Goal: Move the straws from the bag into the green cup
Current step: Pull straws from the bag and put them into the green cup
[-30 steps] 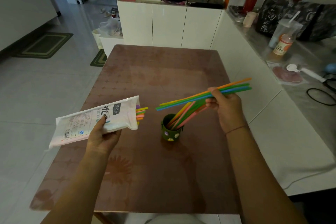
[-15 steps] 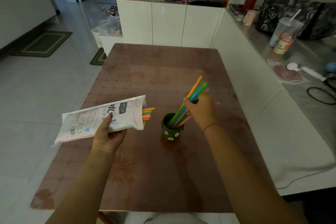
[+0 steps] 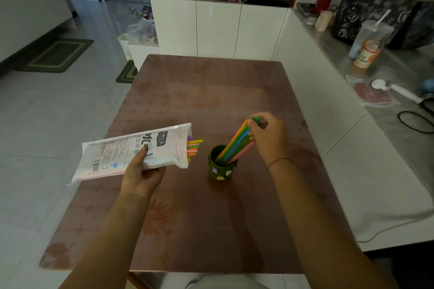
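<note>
A small green cup (image 3: 220,166) with stickers stands on the brown table (image 3: 211,91). A bunch of coloured straws (image 3: 236,143) leans in it, tilted to the right. My right hand (image 3: 270,136) pinches the upper ends of those straws above the cup. My left hand (image 3: 141,171) holds a white plastic straw bag (image 3: 131,150) level above the table's left edge. The bag's open mouth points at the cup, and several coloured straw ends (image 3: 194,146) stick out of it.
A white counter (image 3: 366,162) runs along the table's right side, with a bottle (image 3: 366,54), a lidded cup and a black cable (image 3: 415,122) on it. White cabinets (image 3: 218,28) stand behind the table. Tiled floor with green mats (image 3: 56,54) lies to the left.
My right hand swung a bundle of straws from nearly level to steep and lowered it into the green cup. The bag in my left hand shifted slightly right.
</note>
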